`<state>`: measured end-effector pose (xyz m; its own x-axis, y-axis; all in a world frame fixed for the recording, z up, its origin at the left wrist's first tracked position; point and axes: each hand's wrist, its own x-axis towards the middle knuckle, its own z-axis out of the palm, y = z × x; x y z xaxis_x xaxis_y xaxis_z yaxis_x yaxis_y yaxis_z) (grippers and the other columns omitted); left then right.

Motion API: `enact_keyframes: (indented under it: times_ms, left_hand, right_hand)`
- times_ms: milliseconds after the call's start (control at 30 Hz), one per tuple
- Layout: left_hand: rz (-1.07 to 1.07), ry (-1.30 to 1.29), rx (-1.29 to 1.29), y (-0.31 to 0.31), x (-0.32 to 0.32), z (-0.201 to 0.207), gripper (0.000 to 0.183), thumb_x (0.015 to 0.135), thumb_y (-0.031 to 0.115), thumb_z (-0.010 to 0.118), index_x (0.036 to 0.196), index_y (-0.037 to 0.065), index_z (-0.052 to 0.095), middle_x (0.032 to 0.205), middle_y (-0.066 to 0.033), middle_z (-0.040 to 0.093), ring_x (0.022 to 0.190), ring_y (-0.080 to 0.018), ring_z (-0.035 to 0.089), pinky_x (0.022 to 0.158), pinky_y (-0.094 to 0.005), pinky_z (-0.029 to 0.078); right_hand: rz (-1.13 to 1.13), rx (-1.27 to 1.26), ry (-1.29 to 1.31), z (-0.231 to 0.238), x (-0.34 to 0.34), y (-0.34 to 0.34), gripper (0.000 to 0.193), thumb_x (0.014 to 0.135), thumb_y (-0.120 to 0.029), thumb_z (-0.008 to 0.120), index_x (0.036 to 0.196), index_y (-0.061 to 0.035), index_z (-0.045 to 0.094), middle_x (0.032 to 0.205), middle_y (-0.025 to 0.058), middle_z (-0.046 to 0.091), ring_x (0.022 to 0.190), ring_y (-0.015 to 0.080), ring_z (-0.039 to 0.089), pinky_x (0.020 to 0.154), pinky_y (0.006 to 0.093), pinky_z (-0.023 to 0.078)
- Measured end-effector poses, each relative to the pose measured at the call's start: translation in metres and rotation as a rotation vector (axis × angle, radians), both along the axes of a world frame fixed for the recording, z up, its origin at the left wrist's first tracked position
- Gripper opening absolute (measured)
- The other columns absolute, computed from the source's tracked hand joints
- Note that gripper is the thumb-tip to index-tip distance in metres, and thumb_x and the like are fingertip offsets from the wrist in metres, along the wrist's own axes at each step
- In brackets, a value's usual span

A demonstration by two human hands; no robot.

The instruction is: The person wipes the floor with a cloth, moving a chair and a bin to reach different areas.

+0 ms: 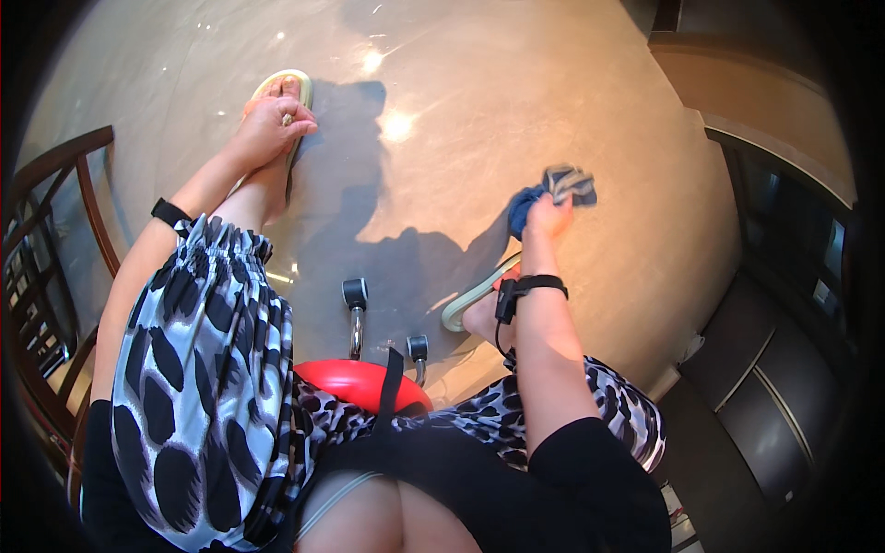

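Observation:
Far down at the left, my left hand (267, 126) rests over the front of my left foot, which wears a pale yellow-green sandal (303, 85). A ring sits on one of its fingers, and the fingers are bent and drawn together; whatever may be in them is hidden. On the right, my right hand (549, 218) grips a bunched cloth (570, 184), dark blue with pale stripes, held above the floor. Its edges are slightly blurred. Below that hand, my right foot wears a second pale sandal (463, 306), partly covered by my forearm.
A red round stool seat (355, 380) with chrome legs and black casters (354, 293) is under me. Dark wooden chairs (88, 198) stand at the left. Dark cabinets (784, 396) line the right side. The smooth beige floor (461, 120) carries shadows and bright reflections.

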<state>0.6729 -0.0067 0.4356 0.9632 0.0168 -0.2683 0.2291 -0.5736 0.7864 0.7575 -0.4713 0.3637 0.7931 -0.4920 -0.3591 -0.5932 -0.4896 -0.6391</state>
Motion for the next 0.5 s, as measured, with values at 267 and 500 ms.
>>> enact_keyframes:
  times_ms: [267, 500]
  left_hand:
    - [-0.019, 0.05, 0.061, -0.005, 0.015, 0.002, 0.012, 0.083, 0.019, 0.067, 0.087, 0.008, 0.068, 0.062, -0.0011, 0.059, 0.048, -0.0093, 0.05, 0.051, -0.0252, 0.044]
    - [0.475, 0.544, -0.402, 0.005, 0.024, 0.018, 0.02, 0.088, 0.022, 0.063, 0.099, 0.005, 0.064, 0.085, -0.0013, 0.064, 0.061, -0.0033, 0.05, 0.056, -0.0197, 0.043]
  right_hand:
    - [0.5, 0.265, -0.108, 0.021, 0.022, 0.184, 0.049, 0.073, -0.005, 0.058, 0.122, -0.0019, 0.055, 0.116, 0.0185, 0.056, 0.109, 0.0277, 0.053, 0.093, 0.0359, 0.042]
    - [0.086, 1.314, 0.338, 0.126, 0.038, 0.233, 0.03, 0.077, -0.001, 0.055, 0.106, 0.0011, 0.058, 0.091, 0.0061, 0.062, 0.081, 0.0141, 0.058, 0.069, 0.0266, 0.048]
